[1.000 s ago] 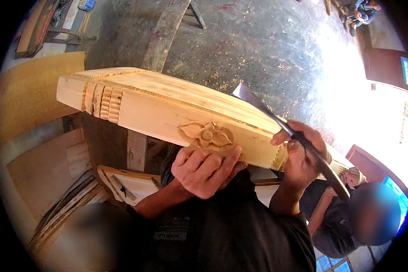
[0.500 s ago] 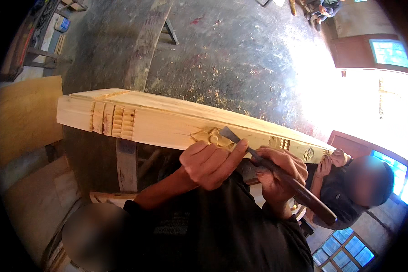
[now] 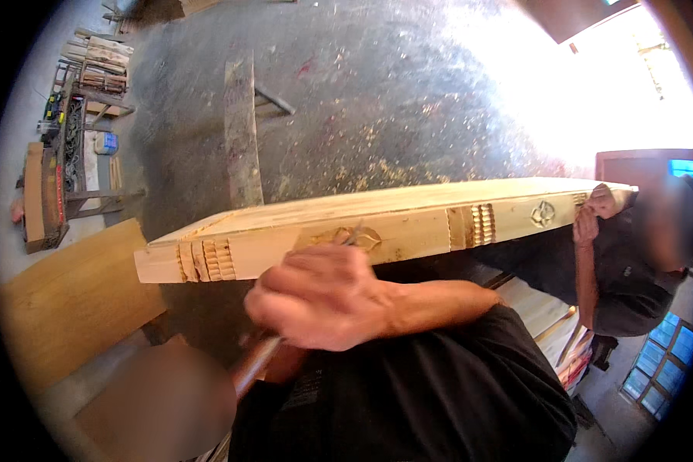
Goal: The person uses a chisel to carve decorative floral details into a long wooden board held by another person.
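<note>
My right hand (image 3: 319,296), smeared by motion, is closed round a chisel (image 3: 256,363), its handle angled down to the left and its metal end rising to the carved flower (image 3: 362,240) on a long pale wooden piece (image 3: 408,223). The right forearm crosses in from the right. My left hand (image 3: 285,360) is mostly hidden beneath the right one, so its fingers cannot be made out. Ribbed carved bands (image 3: 215,258) run across the piece's near face on either side of the flower.
A co-worker (image 3: 616,285) has both hands at the piece's right end. A plywood sheet (image 3: 61,308) leans at the left. A cluttered bench (image 3: 35,192) and split wood (image 3: 104,61) line the left wall. A long board (image 3: 240,123) and wood chips lie on the floor (image 3: 362,92).
My right hand and chisel have swung leftward over my left hand, the handle moving from lower right to lower left. The wooden piece appears more level as the view has shifted.
</note>
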{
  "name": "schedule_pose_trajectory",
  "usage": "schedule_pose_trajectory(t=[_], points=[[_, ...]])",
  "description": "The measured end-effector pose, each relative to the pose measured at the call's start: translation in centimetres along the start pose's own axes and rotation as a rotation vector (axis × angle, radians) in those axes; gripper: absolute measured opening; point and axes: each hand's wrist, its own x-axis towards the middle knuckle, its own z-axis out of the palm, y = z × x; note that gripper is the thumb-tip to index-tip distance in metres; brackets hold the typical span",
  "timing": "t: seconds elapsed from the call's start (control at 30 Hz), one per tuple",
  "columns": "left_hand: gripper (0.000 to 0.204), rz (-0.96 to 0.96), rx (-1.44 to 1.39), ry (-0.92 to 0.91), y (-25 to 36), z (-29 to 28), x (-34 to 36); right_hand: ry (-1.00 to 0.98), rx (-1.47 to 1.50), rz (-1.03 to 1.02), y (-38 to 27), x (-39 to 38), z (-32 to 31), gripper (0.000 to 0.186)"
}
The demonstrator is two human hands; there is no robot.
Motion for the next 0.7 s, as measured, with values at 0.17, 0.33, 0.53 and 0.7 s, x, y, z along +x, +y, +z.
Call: schedule_pose_trajectory(t=[0.17,0.33,0.53,0.7], points=[[0.037,-0.145,0.105,-0.041,-0.6,-2.2,-2.3,0.057,0.158,-0.086,0.0,-2.0,2.8,0.048],[0.035,-0.288,0.152,-0.089,-0.2,-2.5,-4.6,0.043,0.320,-0.113,1.0,-3.2,1.9,0.064],[0.032,-0.139,0.188,0.109,-0.6,0.0,-4.0,0.036,0.349,-0.178,1.6,-3.6,1.4,0.068],[0.033,-0.067,0.187,0.050,-1.5,-0.9,-3.6,0.042,0.325,-0.183,1.4,-3.8,1.7,0.066]])
